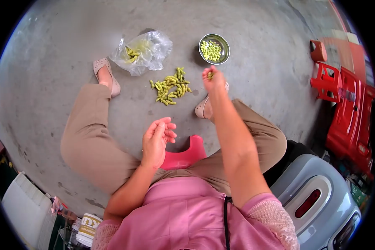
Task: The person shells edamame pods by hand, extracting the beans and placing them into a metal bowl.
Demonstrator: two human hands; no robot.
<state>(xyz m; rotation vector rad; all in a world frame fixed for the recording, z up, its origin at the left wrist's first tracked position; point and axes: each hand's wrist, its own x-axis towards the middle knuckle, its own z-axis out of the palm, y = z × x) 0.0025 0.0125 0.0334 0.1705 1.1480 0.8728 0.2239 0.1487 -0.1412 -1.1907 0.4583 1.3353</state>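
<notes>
My right hand [214,80] is closed around green edamame [210,75], just below the metal bowl [226,59]; whether these are pods or loose beans is hard to make out. Shelled green beans [211,50] lie inside the bowl. My left hand [156,139] hovers over my lap with its fingers loosely curled and apart, and nothing shows in it. Between my feet, a loose pile of edamame pods [170,86] rests on the floor. Beyond it sits a clear plastic bag [156,52] with more pods inside.
I sit on a low red stool [191,152] over a grey concrete floor [254,25]. At right are red plastic stools [328,81], a large red panel [349,121] and a grey vehicle body [321,171]. A white tub [88,229] stands at lower left.
</notes>
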